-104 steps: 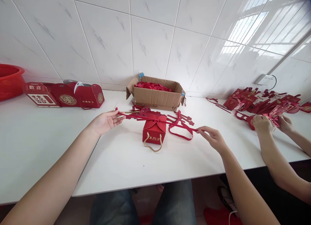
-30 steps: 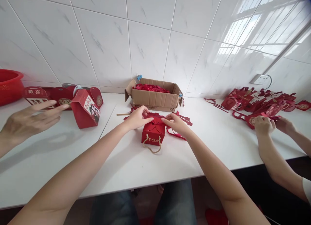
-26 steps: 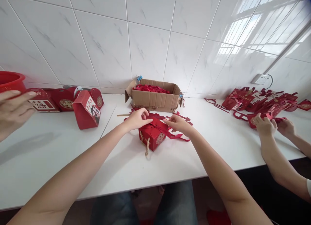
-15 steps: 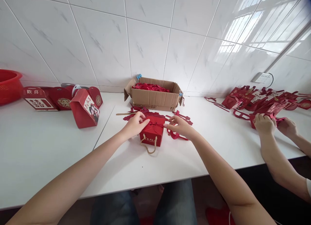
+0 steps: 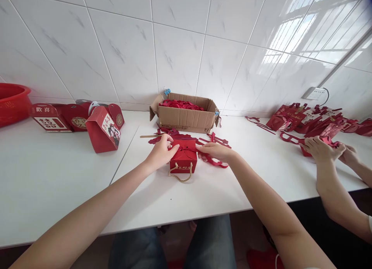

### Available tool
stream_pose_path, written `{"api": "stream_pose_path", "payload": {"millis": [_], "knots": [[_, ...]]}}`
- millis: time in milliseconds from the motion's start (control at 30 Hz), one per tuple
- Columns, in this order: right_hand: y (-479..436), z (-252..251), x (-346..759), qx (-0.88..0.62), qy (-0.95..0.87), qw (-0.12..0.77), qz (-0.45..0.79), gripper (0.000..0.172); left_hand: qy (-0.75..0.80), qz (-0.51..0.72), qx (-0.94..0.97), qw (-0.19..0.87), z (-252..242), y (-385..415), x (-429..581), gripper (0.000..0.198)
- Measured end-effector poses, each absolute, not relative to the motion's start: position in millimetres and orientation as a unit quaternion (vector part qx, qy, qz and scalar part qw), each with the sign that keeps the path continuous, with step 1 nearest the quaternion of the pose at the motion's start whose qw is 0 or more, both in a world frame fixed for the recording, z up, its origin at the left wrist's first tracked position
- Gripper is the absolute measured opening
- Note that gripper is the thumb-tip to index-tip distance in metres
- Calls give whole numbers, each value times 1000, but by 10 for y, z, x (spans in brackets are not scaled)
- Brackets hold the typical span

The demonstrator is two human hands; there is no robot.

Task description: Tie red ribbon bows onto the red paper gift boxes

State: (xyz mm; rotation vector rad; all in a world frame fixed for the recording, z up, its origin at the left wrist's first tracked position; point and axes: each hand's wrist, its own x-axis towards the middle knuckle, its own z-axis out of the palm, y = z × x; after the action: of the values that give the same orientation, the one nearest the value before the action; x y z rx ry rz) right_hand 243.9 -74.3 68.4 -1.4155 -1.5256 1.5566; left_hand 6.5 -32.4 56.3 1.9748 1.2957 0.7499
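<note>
A small red gift box (image 5: 183, 160) with a tan rope handle stands on the white table (image 5: 58, 176) in front of me. A red ribbon (image 5: 213, 161) crosses its top and trails off to the right. My left hand (image 5: 161, 153) rests against the box's left side, fingers pinched on the ribbon at the top. On the right side my right hand (image 5: 215, 150) has its fingers closed on the same ribbon.
An open cardboard box (image 5: 186, 114) of red ribbons stands behind, with loose red strips (image 5: 216, 139) around it. Red gift boxes (image 5: 101, 128) and a red basin (image 5: 13, 104) sit at the left. At the right another person's hands (image 5: 322, 149) work beside a pile of red boxes (image 5: 305, 119).
My hands came in from wide apart to the box top. The box was turned and set back with its rope handle facing me. A hand at the left left a red box there and withdrew.
</note>
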Motion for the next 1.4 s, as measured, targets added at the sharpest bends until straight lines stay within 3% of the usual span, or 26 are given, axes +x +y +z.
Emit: {"api": "stream_pose_path", "payload": {"millis": [133,333,467,567,733,900,1067,1400], "knots": [[-726,685,2548,-452,-585,310,598,33,497,288,746,336,546,-308,58,29],[-736,797,2533,-387,-657,363,535,30,505,293,737,340,543,-317,62,32],[-687,775,2367,-391,-648,437,486,32,511,275,765,280,623,-280,57,34],[-693,728,2253,-378,-635,461,491,31,471,332,786,224,810,-221,86,28],[-731,644,2146,-394,-641,497,433,31,419,301,795,319,1198,-183,233,40],[-718,593,2074,-436,-654,504,359,27,383,243,821,346,1274,-177,344,32],[-750,579,2031,-469,-618,531,341,28,388,272,823,314,1250,-161,354,26],[-780,595,1995,-532,-581,488,376,45,351,279,855,259,1292,-215,365,23]]}}
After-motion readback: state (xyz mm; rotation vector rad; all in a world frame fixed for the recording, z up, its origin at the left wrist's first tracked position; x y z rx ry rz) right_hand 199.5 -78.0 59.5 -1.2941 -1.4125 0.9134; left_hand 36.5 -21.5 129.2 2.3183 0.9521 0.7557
